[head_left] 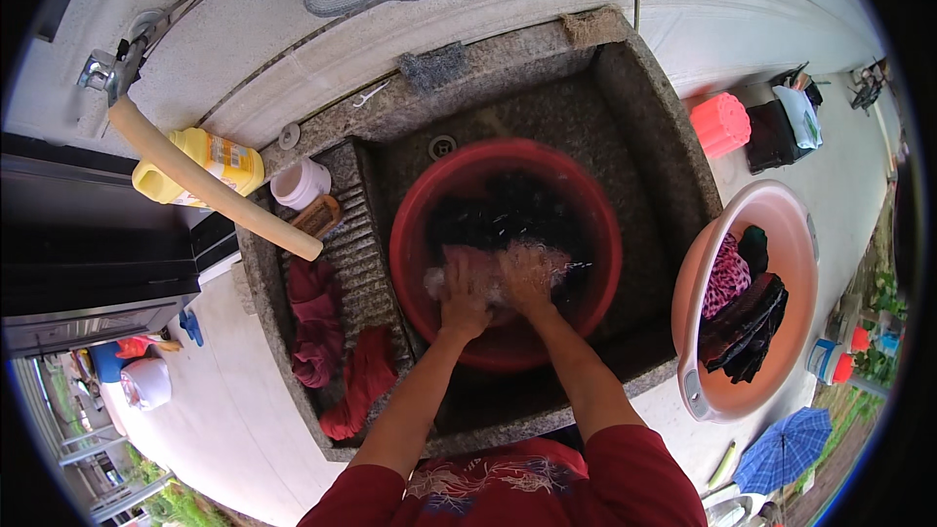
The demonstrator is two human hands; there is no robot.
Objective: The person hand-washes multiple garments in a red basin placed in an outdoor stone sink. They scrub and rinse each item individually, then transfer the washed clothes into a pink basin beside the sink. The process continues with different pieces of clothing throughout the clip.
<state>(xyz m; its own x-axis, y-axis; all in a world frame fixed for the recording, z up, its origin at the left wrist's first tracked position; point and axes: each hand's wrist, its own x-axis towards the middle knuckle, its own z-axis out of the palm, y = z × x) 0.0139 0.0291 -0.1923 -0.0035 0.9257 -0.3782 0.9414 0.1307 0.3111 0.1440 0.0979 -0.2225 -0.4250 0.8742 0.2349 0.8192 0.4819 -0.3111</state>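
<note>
A red basin holds water, dark cloth and a wet pinkish cloth with suds around it. Both my hands are down in the basin on the pinkish cloth. My left hand lies on its left part, fingers stretched forward. Close beside it, my right hand presses with its fingers apart. The fingertips of both are partly hidden by water and suds. The basin stands inside a stone sink with a ribbed washboard on its left.
On the washboard side lie dark red cloths, a scrub brush and a white tub. A tap hose hangs over a yellow jug. To the right, a pink basin holds clothes. A blue umbrella lies beyond.
</note>
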